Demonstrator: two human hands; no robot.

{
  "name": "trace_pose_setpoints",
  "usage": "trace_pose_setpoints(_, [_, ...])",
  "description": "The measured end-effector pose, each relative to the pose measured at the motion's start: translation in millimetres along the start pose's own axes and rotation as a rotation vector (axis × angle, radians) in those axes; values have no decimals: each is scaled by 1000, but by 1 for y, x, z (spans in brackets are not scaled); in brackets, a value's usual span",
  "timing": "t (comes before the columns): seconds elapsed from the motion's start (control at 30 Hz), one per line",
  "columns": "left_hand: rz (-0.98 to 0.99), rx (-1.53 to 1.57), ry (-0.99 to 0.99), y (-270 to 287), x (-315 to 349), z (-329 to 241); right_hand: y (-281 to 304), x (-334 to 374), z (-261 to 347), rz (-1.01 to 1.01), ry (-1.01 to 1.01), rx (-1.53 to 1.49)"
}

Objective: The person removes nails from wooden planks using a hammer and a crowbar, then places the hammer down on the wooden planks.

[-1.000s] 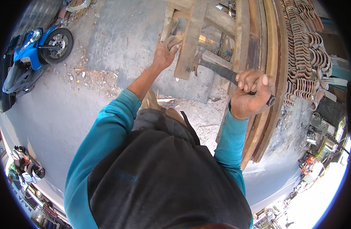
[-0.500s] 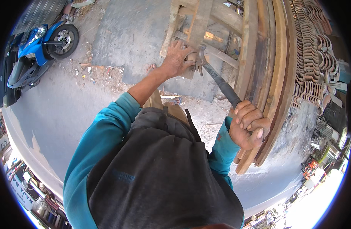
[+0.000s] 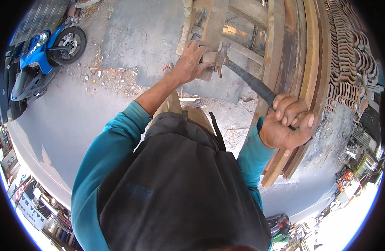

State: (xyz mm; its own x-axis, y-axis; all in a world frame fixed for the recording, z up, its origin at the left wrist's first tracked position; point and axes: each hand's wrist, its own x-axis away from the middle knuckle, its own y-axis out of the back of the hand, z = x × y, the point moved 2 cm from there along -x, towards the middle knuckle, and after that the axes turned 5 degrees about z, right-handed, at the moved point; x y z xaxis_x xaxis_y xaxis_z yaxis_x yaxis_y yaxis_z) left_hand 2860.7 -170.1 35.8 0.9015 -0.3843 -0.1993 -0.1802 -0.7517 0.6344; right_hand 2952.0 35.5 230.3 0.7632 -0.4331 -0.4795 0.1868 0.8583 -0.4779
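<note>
Type: outdoor work yd., woodworking sort, daylit. Evidence, itemised: long timber lengths (image 3: 310,54), stacked, right of ctr.; roof tiles (image 3: 341,46), curved, in rows, far right; rough wooden frame (image 3: 249,14), far ctr.; claw hammer (image 3: 251,82), 1 no., in hand. Ground: grey paving (image 3: 79,121), w/ scattered debris (image 3: 113,81), left of ctr. Also: blue motorbike (image 3: 42,62), 1 no., parked far left; corrugated sheet (image 3: 42,16), far left; lettered signboard (image 3: 29,206) + misc. goods, near left; misc. equip. (image 3: 346,180), near right, details too small to ID.

One head-worn fisheye looks down at the fingers (image 3: 290,110)
</note>
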Motion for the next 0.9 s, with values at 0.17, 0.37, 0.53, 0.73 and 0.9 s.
trace_pose_setpoints(0.17, [13,-52,-22,2,9,8,-34,-3,-8,275,-90,164])
trace_pose_setpoints(0.37, [147,-30,15,7,1,2,-28,-26,-15,125,-114,40])
trace_pose_setpoints(0.53, [56,306,239,23,-38,29,-35,-18,-9,174,-133,256])
trace_pose_setpoints(0.73, [101,465,780,-10,-144,89,-47,-12,-11,120,-140,226])
trace_pose_setpoints(0.9, [94,244,653,-45,-154,81,-45,18,6,208,-102,229])
